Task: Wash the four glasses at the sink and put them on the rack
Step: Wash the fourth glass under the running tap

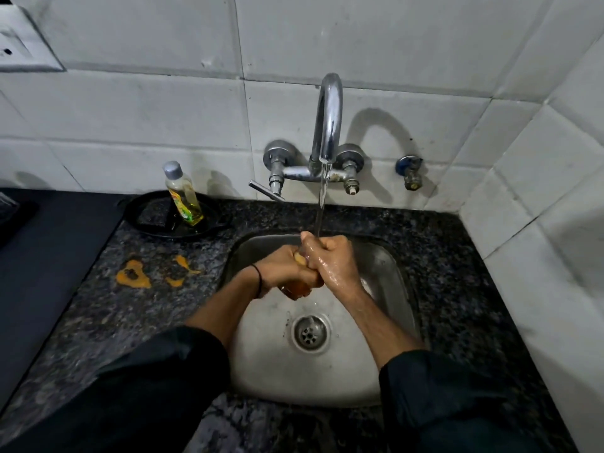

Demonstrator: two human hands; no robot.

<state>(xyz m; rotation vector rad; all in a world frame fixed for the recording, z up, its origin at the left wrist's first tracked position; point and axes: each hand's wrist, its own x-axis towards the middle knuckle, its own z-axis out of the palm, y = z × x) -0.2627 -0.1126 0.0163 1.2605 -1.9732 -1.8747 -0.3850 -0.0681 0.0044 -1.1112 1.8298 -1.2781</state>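
While water ran: a thin stream fell from the curved chrome tap (pixel 327 116) onto both hands, which met over the steel sink (pixel 389 269).
Left hand: the left hand (pixel 282 264) was wrapped around the glass (pixel 296 290) from the left side, a dark band at its wrist.
Right hand: the right hand (pixel 330 261) was wet and clenched over the top of the same glass, its knuckles directly under the stream.
Glass: it was amber-tinted and held above the sink basin; only its lower part showed beneath the fingers, the rest hidden by both hands.
Drain: the round drain (pixel 309 333) lay below the hands, uncovered, nearer the person.
Table: the dark speckled stone table (pixel 457 250) surrounded the sink, with orange spill marks (pixel 134 274) left of the basin.
Bottle: a clear bottle (pixel 183 194) of yellow liquid with a grey cap stood tilted in a black round tray (pixel 147 220) at the back left.
Wall: white tiles (pixel 130 109) rose behind the tap; a small valve (pixel 410 173) sat to the right of it, a switch plate (pixel 19 44) at the upper left.
Sleeves: dark sleeves (pixel 157 387) covered both forearms at the bottom edge.
In the way: the hands blocked the glass's rim and inside.
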